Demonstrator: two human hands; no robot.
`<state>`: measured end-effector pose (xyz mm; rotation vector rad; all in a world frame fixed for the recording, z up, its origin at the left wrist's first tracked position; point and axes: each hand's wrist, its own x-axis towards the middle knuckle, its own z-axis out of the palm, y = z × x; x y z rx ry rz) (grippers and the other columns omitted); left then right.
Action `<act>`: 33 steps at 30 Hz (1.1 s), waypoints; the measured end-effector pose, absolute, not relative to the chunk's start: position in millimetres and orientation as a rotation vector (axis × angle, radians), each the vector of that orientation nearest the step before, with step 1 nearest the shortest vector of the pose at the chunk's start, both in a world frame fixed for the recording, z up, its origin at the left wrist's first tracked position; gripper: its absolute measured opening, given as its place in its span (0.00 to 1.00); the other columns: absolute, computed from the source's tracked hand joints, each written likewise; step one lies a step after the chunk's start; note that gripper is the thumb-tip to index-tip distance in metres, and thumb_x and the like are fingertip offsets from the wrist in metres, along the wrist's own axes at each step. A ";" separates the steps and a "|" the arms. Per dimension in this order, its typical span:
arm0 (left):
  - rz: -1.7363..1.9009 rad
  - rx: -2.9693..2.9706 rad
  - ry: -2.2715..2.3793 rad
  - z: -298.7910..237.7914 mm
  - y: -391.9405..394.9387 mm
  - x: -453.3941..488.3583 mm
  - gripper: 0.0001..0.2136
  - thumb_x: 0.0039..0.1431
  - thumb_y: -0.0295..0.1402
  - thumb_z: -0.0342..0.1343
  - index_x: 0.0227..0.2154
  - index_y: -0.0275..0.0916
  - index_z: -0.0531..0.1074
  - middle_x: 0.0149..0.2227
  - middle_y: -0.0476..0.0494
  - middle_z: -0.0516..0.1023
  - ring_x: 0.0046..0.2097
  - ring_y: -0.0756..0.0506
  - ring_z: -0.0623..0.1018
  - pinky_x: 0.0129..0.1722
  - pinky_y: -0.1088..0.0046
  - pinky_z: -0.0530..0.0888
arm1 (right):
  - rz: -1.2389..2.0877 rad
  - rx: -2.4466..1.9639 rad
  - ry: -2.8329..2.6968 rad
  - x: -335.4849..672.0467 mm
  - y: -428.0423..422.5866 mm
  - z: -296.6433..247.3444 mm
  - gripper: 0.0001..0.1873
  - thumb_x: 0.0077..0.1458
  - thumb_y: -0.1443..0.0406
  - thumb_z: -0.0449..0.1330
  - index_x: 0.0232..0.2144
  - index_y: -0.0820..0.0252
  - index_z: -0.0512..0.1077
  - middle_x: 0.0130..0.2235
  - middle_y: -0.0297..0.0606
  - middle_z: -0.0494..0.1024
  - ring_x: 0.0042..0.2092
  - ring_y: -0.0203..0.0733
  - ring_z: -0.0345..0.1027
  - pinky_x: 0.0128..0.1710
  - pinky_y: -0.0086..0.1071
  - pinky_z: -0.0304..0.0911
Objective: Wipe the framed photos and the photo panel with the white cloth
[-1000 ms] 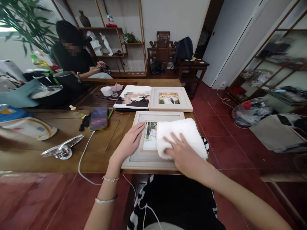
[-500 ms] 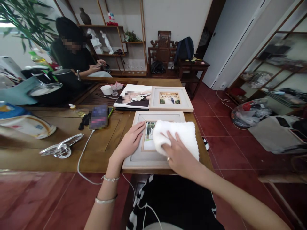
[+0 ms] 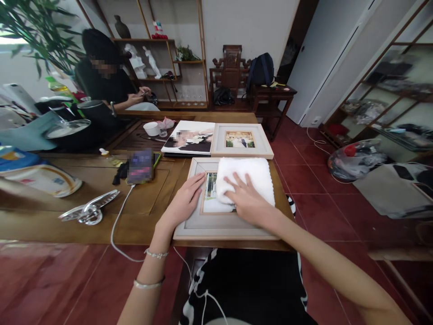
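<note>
A fluffy white cloth (image 3: 262, 178) hides part of the pale wooden frame (image 3: 213, 229), face-up on the brown table (image 3: 145, 219), right of a silver clip (image 3: 90, 210) — long side unclear. Left hand (image 3: 182, 201) lies flat on the frame, right hand (image 3: 248, 202) spread on the cloth.

The near frame (image 3: 216, 228) lies on the tabletop (image 3: 145, 230), the cloth (image 3: 255, 180) on its right part. Behind the near frame are the photo panel (image 3: 192, 137) and the far frame (image 3: 221, 135); left of it, the phone (image 3: 140, 167) and the clip (image 3: 90, 210); right of it, on the floor (image 3: 333, 216), the bag (image 3: 353, 162).
</note>
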<state>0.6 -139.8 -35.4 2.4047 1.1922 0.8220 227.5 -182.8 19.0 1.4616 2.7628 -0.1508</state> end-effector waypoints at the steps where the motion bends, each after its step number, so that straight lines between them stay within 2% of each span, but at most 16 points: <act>1: 0.823 2.400 1.195 -35.2 -139.8 0.8 0.21 0.67 0.33 0.40 0.60 0.37 0.63 0.62 0.38 0.64 0.64 0.42 0.62 0.64 0.55 0.58 | -0.197 1.416 2.774 228.0 -196.5 21.2 0.29 0.47 0.80 0.49 0.52 0.65 0.70 0.66 0.52 0.53 0.67 0.66 0.36 0.61 0.66 0.37; 6: 0.812 2.384 1.198 -33.0 -139.2 1.4 0.21 0.66 0.32 0.40 0.59 0.36 0.63 0.62 0.37 0.64 0.64 0.42 0.62 0.64 0.57 0.58 | -0.402 1.262 2.810 233.3 -251.4 38.6 0.26 0.46 0.79 0.51 0.47 0.63 0.72 0.66 0.50 0.54 0.67 0.65 0.36 0.62 0.64 0.39; 12: 0.823 2.373 1.200 -32.9 -138.5 1.7 0.20 0.66 0.33 0.41 0.59 0.36 0.64 0.62 0.37 0.65 0.63 0.42 0.63 0.64 0.57 0.58 | -0.488 1.201 2.847 232.2 -265.6 41.9 0.26 0.45 0.79 0.50 0.46 0.62 0.73 0.67 0.46 0.52 0.68 0.61 0.36 0.63 0.63 0.39; 19: 0.801 2.405 1.169 -34.7 -138.6 0.0 0.21 0.67 0.33 0.41 0.60 0.35 0.63 0.63 0.37 0.63 0.64 0.43 0.61 0.65 0.58 0.58 | -0.220 1.475 2.869 232.9 -207.9 19.6 0.30 0.47 0.80 0.48 0.51 0.64 0.70 0.67 0.48 0.54 0.68 0.59 0.37 0.64 0.60 0.39; 23: 0.801 2.401 1.168 -33.9 -139.1 -0.4 0.20 0.67 0.33 0.41 0.60 0.36 0.63 0.63 0.37 0.62 0.64 0.42 0.61 0.65 0.58 0.58 | 0.021 1.691 2.797 234.8 -157.8 18.1 0.32 0.48 0.80 0.49 0.56 0.65 0.66 0.67 0.49 0.51 0.68 0.62 0.34 0.63 0.63 0.37; 26: 0.810 2.391 1.171 -33.1 -139.6 0.1 0.20 0.67 0.33 0.41 0.59 0.37 0.63 0.63 0.37 0.63 0.64 0.42 0.61 0.64 0.56 0.58 | 0.115 1.691 2.768 229.9 -142.9 14.6 0.31 0.48 0.80 0.50 0.56 0.64 0.66 0.68 0.48 0.50 0.68 0.66 0.32 0.62 0.66 0.34; 29: 0.811 2.384 1.170 -32.9 -139.6 1.1 0.20 0.67 0.33 0.40 0.60 0.38 0.63 0.63 0.38 0.63 0.64 0.42 0.62 0.64 0.55 0.58 | 0.019 1.588 2.714 223.2 -156.9 12.7 0.31 0.47 0.80 0.51 0.54 0.63 0.68 0.67 0.48 0.52 0.67 0.70 0.34 0.60 0.69 0.35; 33: 0.806 2.382 1.188 -33.3 -139.5 2.3 0.21 0.67 0.33 0.40 0.60 0.36 0.62 0.63 0.36 0.63 0.64 0.42 0.62 0.65 0.57 0.58 | -0.203 1.392 2.745 220.4 -203.2 25.1 0.28 0.47 0.79 0.51 0.51 0.63 0.70 0.67 0.49 0.53 0.67 0.69 0.36 0.60 0.67 0.39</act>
